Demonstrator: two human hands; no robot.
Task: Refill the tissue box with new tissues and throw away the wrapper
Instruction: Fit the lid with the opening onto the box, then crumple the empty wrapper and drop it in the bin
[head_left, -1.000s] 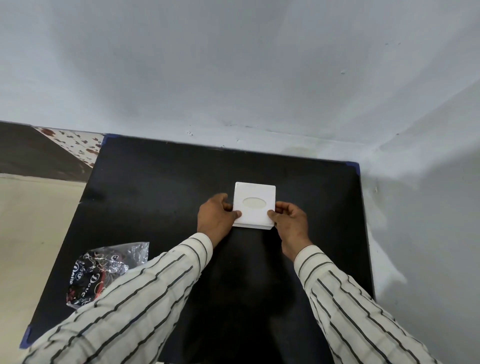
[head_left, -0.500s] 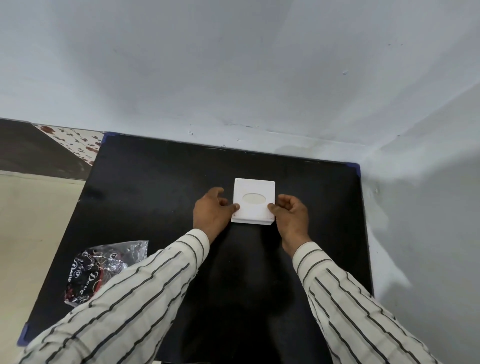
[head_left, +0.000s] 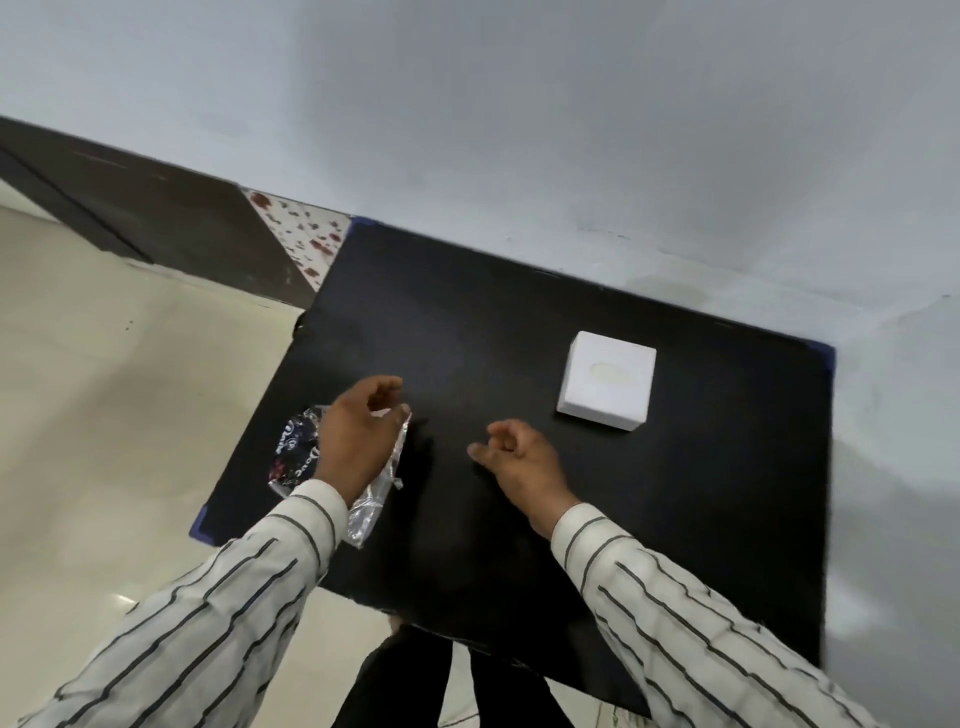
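White tissue box (head_left: 607, 380) sits upright (oval slot up); crumpled wrapper (head_left: 296, 457) lies apart

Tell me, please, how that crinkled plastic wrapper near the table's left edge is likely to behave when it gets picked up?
The wrapper looks like thin, creased film, so it will probably flop and crumple rather than hold a shape. It appears empty, so likely very light. Its glossy surface may be a little slippery; the left hand, hovering over it with fingers curled, would probably do best bunching it.

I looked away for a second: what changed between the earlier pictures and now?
Both hands let go of the tissue box. The left hand moved left over the wrapper; whether it grips it is unclear. The right hand drew back, empty. The box remains on the black table, lid closed.
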